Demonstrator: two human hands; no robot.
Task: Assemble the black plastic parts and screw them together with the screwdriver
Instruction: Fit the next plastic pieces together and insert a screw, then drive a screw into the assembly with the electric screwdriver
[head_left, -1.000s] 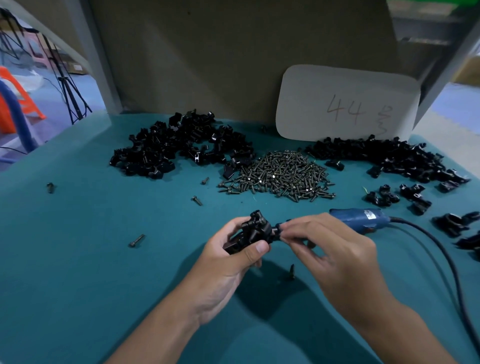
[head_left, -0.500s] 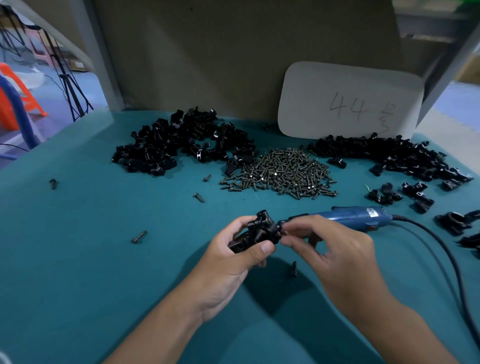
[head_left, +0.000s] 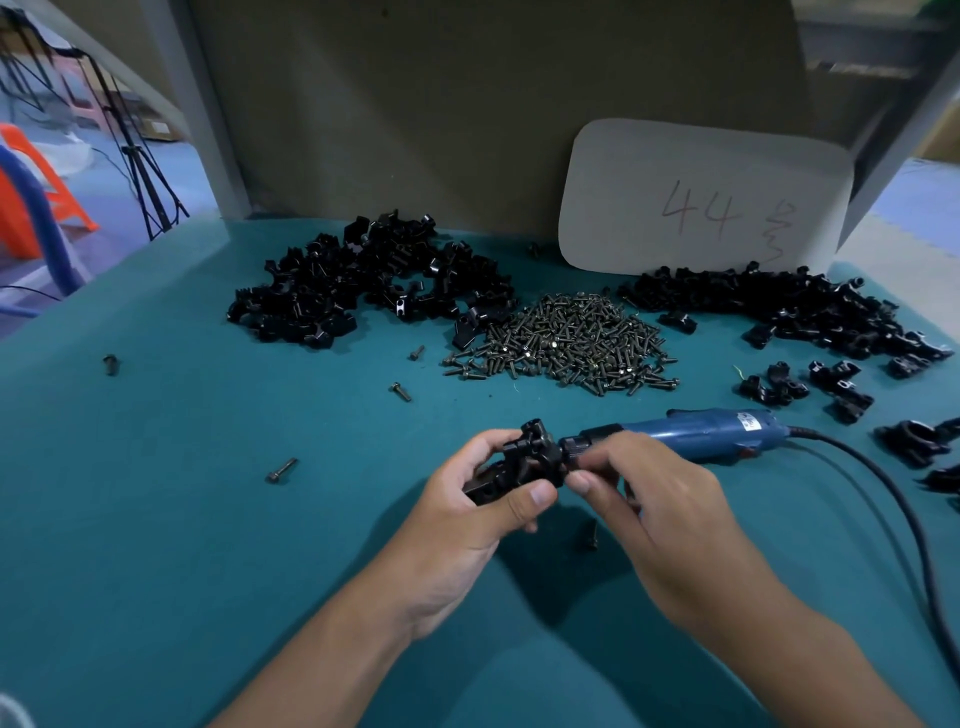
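Black plastic part (head_left: 524, 462) gripped by left hand (head_left: 467, 525); right hand (head_left: 654, 514) grips blue screwdriver (head_left: 711, 431).

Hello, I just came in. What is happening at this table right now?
A person is assembling small black plastic parts over a teal table. The left hand grips one black plastic assembly, while the right hand pinches at its side, next to the tip of the blue electric screwdriver. Behind lie a pile of screws and two heaps of black parts.
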